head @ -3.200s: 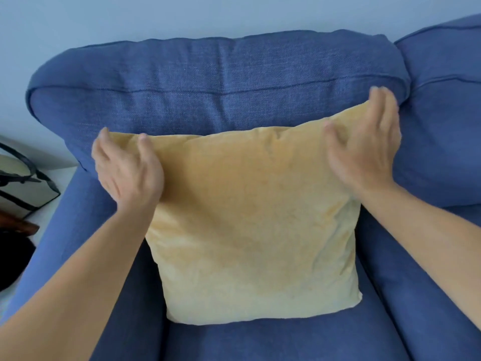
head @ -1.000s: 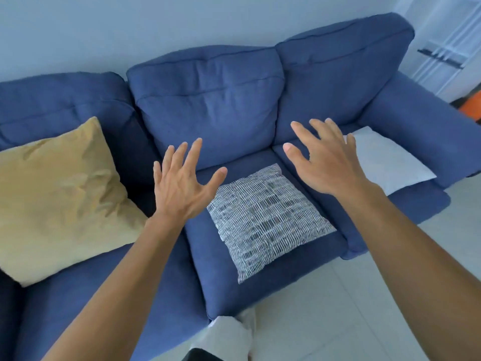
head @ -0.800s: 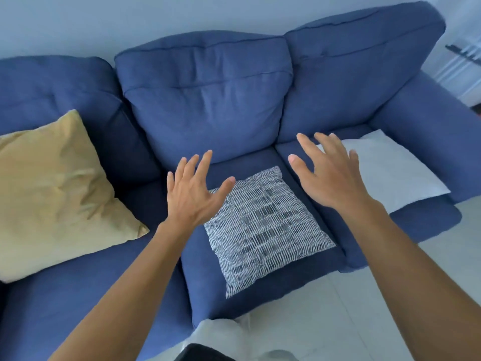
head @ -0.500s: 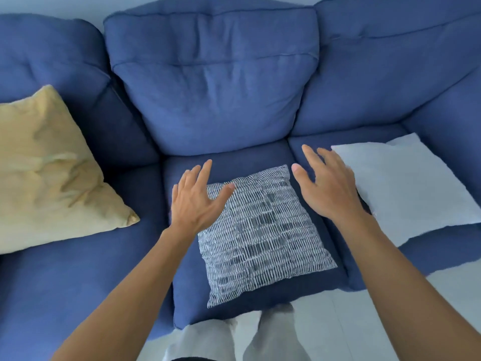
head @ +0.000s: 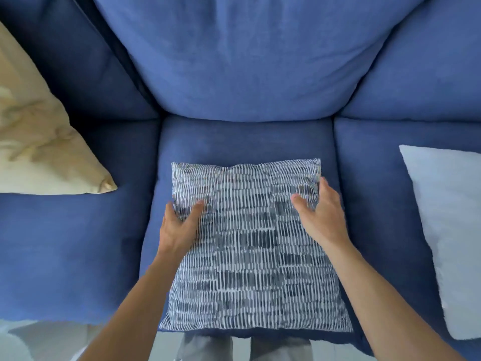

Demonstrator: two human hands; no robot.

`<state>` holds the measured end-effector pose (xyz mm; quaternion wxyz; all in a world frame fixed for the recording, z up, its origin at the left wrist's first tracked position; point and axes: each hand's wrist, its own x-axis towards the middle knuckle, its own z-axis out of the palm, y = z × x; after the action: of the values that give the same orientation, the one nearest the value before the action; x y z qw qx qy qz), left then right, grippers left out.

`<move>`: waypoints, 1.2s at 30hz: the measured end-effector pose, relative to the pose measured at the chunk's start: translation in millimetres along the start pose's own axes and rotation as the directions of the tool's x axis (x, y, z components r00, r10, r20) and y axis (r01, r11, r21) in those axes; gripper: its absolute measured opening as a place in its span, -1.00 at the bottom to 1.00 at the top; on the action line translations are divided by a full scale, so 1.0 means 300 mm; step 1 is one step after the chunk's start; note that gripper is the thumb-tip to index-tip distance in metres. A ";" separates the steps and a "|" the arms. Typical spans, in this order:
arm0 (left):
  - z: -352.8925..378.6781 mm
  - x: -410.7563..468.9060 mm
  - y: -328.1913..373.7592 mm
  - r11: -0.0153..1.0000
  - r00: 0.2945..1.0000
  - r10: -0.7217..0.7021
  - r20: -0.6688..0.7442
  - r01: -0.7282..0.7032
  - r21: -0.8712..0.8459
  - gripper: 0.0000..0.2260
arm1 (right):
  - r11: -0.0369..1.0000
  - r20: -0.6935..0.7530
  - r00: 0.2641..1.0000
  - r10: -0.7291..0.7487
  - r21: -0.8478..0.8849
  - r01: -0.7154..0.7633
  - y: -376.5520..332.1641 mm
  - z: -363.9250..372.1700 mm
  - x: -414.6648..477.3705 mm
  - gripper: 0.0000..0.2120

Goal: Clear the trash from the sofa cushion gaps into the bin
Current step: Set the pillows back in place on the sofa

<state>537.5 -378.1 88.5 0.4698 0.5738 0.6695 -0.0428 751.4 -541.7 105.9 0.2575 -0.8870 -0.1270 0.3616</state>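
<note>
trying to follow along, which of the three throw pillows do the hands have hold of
The striped blue-and-white pillow on the middle seat: left hand and right hand grip its sides. The yellow pillow and white pillow lie untouched.

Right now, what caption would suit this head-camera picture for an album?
Both hands, left hand and right hand, grasp the patterned pillow lying on the blue sofa's middle seat cushion.

The sofa [head: 234, 61] is a deep, even blue across its back and seat cushions. The patterned pillow [head: 250, 256] carries rows of short dark blue-grey dashes on white, darker in blocks toward its middle. The pillow at the left [head: 39, 142] is a pale golden yellow. The pillow at the right [head: 447, 217] is plain white.
</note>
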 end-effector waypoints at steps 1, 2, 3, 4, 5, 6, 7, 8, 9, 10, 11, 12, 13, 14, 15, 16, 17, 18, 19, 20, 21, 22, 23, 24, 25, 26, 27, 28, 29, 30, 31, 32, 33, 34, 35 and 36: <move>0.013 0.030 -0.019 0.996 0.998 -0.061 -0.012 0.060 -0.060 -0.03 | 0.993 0.014 0.997 0.074 0.090 -0.075 0.011 0.019 0.024 -0.14; 0.022 0.054 -0.031 0.984 0.992 -0.121 -0.023 0.117 -0.132 -0.03 | 0.970 0.032 0.987 0.158 0.183 -0.161 0.022 0.036 0.048 -0.08; 0.030 0.077 -0.037 0.965 0.984 -0.176 -0.020 0.168 -0.203 -0.01 | 0.935 0.057 0.970 0.235 0.259 -0.242 0.032 0.052 0.074 -0.04; 0.039 0.100 -0.040 0.944 0.976 -0.219 -0.007 0.210 -0.254 -0.02 | 0.901 0.084 0.951 0.298 0.304 -0.310 0.047 0.071 0.100 -0.02; 0.039 0.107 -0.033 0.926 0.972 -0.236 0.011 0.229 -0.299 -0.08 | 0.878 0.105 0.936 0.335 0.327 -0.350 0.054 0.082 0.116 -0.02; 0.043 0.114 -0.028 0.911 0.971 -0.235 0.031 0.232 -0.340 -0.20 | 0.863 0.127 0.926 0.356 0.336 -0.378 0.067 0.095 0.131 -0.08; 0.048 0.122 -0.027 0.898 0.971 -0.233 0.045 0.233 -0.373 -0.32 | 0.859 0.134 0.925 0.354 0.345 -0.379 0.077 0.106 0.144 -0.22; 0.052 0.124 -0.024 0.889 0.973 -0.226 0.054 0.228 -0.398 -0.42 | 0.863 0.127 0.933 0.335 0.356 -0.359 0.085 0.111 0.153 -0.43; 0.054 0.119 -0.016 0.883 0.977 -0.205 0.058 0.210 -0.420 -0.52 | 0.869 0.109 0.946 0.305 0.376 -0.323 0.085 0.113 0.154 -0.59; 0.054 0.112 -0.002 0.878 0.982 -0.180 0.056 0.186 -0.441 -0.59 | 0.872 0.089 0.959 0.270 0.399 -0.283 0.083 0.112 0.157 -0.67; 0.052 0.099 0.000 0.872 0.986 -0.162 0.049 0.166 -0.460 -0.64 | 0.877 0.074 0.966 0.249 0.405 -0.257 0.081 0.112 0.147 -0.70; 0.045 0.092 0.025 0.867 0.991 -0.129 0.043 0.134 -0.481 -0.67 | 0.877 0.049 0.975 0.219 0.427 -0.218 0.071 0.101 0.150 -0.72; 0.035 0.083 0.038 0.859 0.994 -0.107 0.035 0.111 -0.501 -0.69 | 0.877 0.033 0.980 0.197 0.440 -0.191 0.057 0.092 0.140 -0.74; 0.023 0.075 0.058 0.851 0.997 -0.079 0.022 0.079 -0.519 -0.70 | 0.876 0.018 0.986 0.166 0.457 -0.156 0.041 0.078 0.137 -0.74; 0.002 0.068 0.097 0.844 1.000 -0.029 0.009 0.029 -0.535 -0.72 | 0.875 -0.008 0.992 0.124 0.473 -0.105 0.005 0.047 0.134 -0.72; -0.015 0.063 0.123 0.841 1.000 0.014 -0.001 -0.013 -0.541 -0.73 | 0.876 -0.022 0.996 0.081 0.478 -0.061 -0.018 0.027 0.130 -0.69; -0.040 0.065 0.163 0.837 0.998 0.064 -0.014 -0.061 -0.544 -0.74 | 0.876 -0.051 0.998 0.037 0.482 -0.008 -0.058 -0.002 0.133 -0.67; -0.061 0.066 0.202 0.827 0.993 0.113 -0.025 -0.108 -0.552 -0.76 | 0.874 -0.072 0.997 -0.008 0.484 0.042 -0.093 -0.033 0.135 -0.66; -0.085 0.072 0.251 0.815 0.987 0.159 -0.037 -0.153 -0.559 -0.78 | 0.866 -0.103 0.993 -0.049 0.491 0.094 -0.132 -0.063 0.147 -0.65; -0.106 0.080 0.296 0.801 0.979 0.198 -0.053 -0.193 -0.567 -0.80 | 0.859 -0.137 0.986 -0.091 0.490 0.148 -0.167 -0.090 0.162 -0.61; -0.128 0.089 0.343 0.785 0.969 0.238 -0.069 -0.233 -0.574 -0.83 | 0.853 -0.172 0.977 -0.128 0.483 0.197 -0.207 -0.117 0.179 -0.52; -0.148 0.098 0.386 0.767 0.957 0.278 -0.087 -0.275 -0.579 -0.84 | 0.849 -0.206 0.965 -0.163 0.469 0.244 -0.246 -0.141 0.199 -0.38; -0.164 0.107 0.427 0.748 0.942 0.317 -0.107 -0.318 -0.582 -0.85 | 0.846 -0.236 0.953 -0.189 0.454 0.280 -0.282 -0.163 0.217 -0.22; -0.178 0.117 0.468 0.729 0.925 0.359 -0.126 -0.362 -0.582 -0.86 | 0.840 -0.264 0.942 -0.210 0.444 0.311 -0.314 -0.185 0.239 -0.09; -0.187 0.129 0.504 0.715 0.907 0.397 -0.138 -0.400 -0.573 -0.85 | 0.832 -0.281 0.933 -0.225 0.444 0.334 -0.339 -0.208 0.256 -0.03; -0.193 0.141 0.537 0.705 0.893 0.426 -0.146 -0.429 -0.565 -0.85 | 0.818 -0.297 0.924 -0.241 0.450 0.358 -0.358 -0.227 0.279 -0.01; -0.200 0.158 0.561 0.704 0.885 0.439 -0.154 -0.446 -0.552 -0.84 | 0.806 -0.302 0.921 -0.248 0.463 0.368 -0.376 -0.240 0.298 -0.01; -0.200 0.178 0.578 0.711 0.885 0.440 -0.154 -0.448 -0.542 -0.83 | 0.800 -0.303 0.917 -0.260 0.465 0.380 -0.384 -0.250 0.316 -0.02; -0.204 0.207 0.586 0.724 0.887 0.438 -0.146 -0.444 -0.529 -0.82 | 0.807 -0.289 0.921 -0.261 0.458 0.372 -0.388 -0.253 0.330 -0.05; -0.202 0.230 0.590 0.739 0.892 0.434 -0.127 -0.433 -0.516 -0.81 | 0.816 -0.265 0.928 -0.263 0.451 0.360 -0.386 -0.252 0.346 -0.13; -0.200 0.247 0.592 0.752 0.897 0.429 -0.108 -0.420 -0.508 -0.82 | 0.819 -0.243 0.931 -0.270 0.451 0.355 -0.385 -0.250 0.357 -0.28; -0.199 0.260 0.593 0.758 0.900 0.426 -0.098 -0.413 -0.504 -0.83 | 0.810 -0.229 0.932 -0.280 0.465 0.357 -0.380 -0.250 0.371 -0.46; -0.203 0.274 0.604 0.755 0.896 0.433 -0.102 -0.422 -0.503 -0.86 | 0.784 -0.220 0.930 -0.294 0.501 0.367 -0.387 -0.258 0.382 -0.58; -0.214 0.275 0.620 0.743 0.890 0.442 -0.115 -0.434 -0.510 -0.89 | 0.748 -0.224 0.929 -0.295 0.551 0.371 -0.400 -0.274 0.379 -0.65; -0.230 0.278 0.650 0.714 0.880 0.455 -0.134 -0.450 -0.536 -0.92 | 0.704 -0.249 0.927 -0.280 0.603 0.375 -0.423 -0.294 0.382 -0.71; -0.249 0.287 0.682 0.683 0.875 0.458 -0.156 -0.459 -0.568 -0.93 | 0.673 -0.284 0.927 -0.244 0.639 0.372 -0.446 -0.314 0.389 -0.76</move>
<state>668.3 -201.6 170.2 0.6190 0.5482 0.4844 0.2860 895.3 -416.2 169.1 0.6326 -0.7231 -0.1103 0.2547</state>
